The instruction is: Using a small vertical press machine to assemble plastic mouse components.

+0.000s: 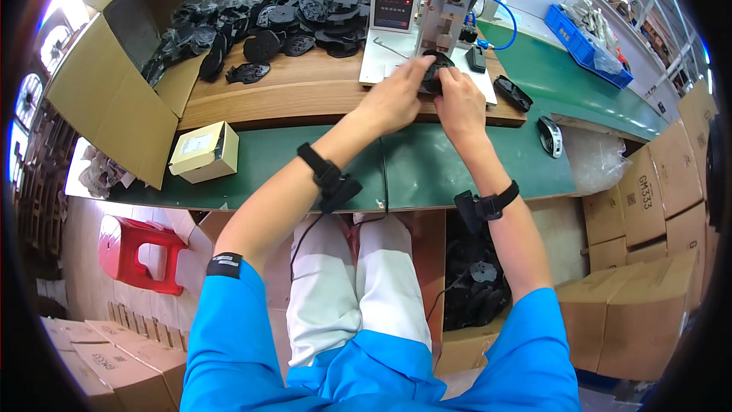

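Note:
A round black plastic part (435,82) sits under the head of a bench press (446,19), on its white base plate (372,72). From the left, my left hand (396,98) closes on the part's edge, its thumb and forefinger up by the press head. My right hand (460,104) pinches the near right side of the same part, fingers bent. Both hands hide much of the part, so its exact kind does not show. Just right of my right hand is a small black block (476,59) on the base plate.
Loose black plastic parts (305,19) are heaped at the back left beside an open carton (114,95). A display box (393,1) with red digits stands left of the press. Two oval pieces (513,94) (550,137), a yellow box (204,152) and a blue bin (583,42) surround the work area.

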Available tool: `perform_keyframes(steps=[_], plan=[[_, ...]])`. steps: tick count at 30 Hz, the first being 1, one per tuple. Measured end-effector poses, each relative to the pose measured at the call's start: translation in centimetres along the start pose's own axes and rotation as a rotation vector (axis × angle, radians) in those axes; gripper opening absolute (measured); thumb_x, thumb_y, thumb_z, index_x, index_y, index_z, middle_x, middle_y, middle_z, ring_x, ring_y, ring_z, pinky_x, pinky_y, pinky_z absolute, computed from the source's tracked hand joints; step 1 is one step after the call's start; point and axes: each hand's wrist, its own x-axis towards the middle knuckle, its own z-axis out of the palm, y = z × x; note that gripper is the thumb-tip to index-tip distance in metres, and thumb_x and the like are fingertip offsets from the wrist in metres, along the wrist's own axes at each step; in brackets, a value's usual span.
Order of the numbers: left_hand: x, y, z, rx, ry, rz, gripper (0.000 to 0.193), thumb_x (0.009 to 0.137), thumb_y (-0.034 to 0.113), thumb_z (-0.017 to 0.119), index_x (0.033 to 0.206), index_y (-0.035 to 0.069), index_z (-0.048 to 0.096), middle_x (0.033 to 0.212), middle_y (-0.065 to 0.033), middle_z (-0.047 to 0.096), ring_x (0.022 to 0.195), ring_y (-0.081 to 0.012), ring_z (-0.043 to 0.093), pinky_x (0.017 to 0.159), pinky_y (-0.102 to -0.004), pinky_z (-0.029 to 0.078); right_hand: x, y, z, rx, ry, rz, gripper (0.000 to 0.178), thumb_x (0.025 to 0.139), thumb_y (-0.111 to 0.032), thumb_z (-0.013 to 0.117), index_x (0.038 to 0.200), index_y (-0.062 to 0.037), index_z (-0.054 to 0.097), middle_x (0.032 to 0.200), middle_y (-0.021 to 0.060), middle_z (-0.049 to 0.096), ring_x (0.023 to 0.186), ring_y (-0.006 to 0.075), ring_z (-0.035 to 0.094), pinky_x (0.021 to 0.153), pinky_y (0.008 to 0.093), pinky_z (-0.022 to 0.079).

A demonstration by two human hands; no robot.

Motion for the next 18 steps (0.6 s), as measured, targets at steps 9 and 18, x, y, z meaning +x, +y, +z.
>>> perform_keyframes(steps=[9, 18], plan=[[-8.9, -13.6, -11.8, 0.873, -0.003, -0.799, 0.072, 0.09, 0.028, 0.064, 0.149, -0.004, 0.038, 0.155, -0.0258, 0.039, 0.15, -0.0409, 0.031, 0.122, -0.0578, 0.027, 1.2, 1.9, -1.1, 0.019, -0.138, -0.047, 0.034, 0.072, -0.001, 0.079, 0.104, -0.0079, 0.068, 0.103, 0.0084, 0.069, 0.101, 0.0313, 0.068, 0.087, 0.044, 0.057], [-11.3, -14.9, -12.9, 0.868, 0.042, -0.893, 0.061, 0.097, 0.038, 0.052, 0.145, 0.001, 0.049, 0.151, -0.0235, 0.047, 0.152, -0.0374, 0.029, 0.126, -0.0611, 0.011, 1.0, 1.3, -0.4, 0.034, -0.087, -0.103, 0.035, 0.074, 0.004, 0.072, 0.107, -0.0065, 0.067, 0.106, 0.0101, 0.066, 0.101, 0.0327, 0.067, 0.086, 0.045, 0.056]])
